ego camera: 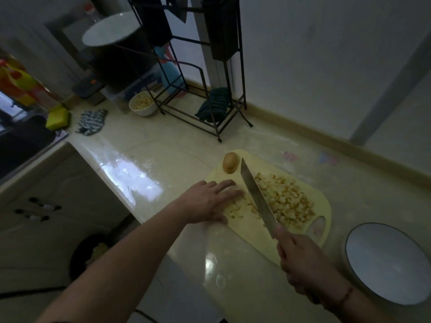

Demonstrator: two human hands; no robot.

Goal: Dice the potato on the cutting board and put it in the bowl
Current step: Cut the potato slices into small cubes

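On the yellow cutting board [245,227], the task's potato lies in three lots. A big heap of diced potato [285,203] covers the board's right half; a smaller scatter of pieces [235,209] sits on its left half; one whole potato [230,162], skin on, rests at the board's far corner. The knife [257,194] runs across the board between heap and scatter, edge down among the cubes. The right hand [303,264] is wrapped around the knife handle, just off the board's near edge. The left hand [210,201] lies flat with fingers straight, fingertips on the scattered pieces at the board's left side.

The dice look light, wet and slick, likely to skid and stick to the blade, so they want sweeping together and scooping against the flat of the knife rather than pinching. The whole potato is firm, round and apt to roll; it needs a curled grip over its top. The empty white bowl [384,262] stands just right of the board. A second bowl [143,103], far from the board beside the wire rack [210,94], seems to hold dice already, though the dim view leaves that uncertain.
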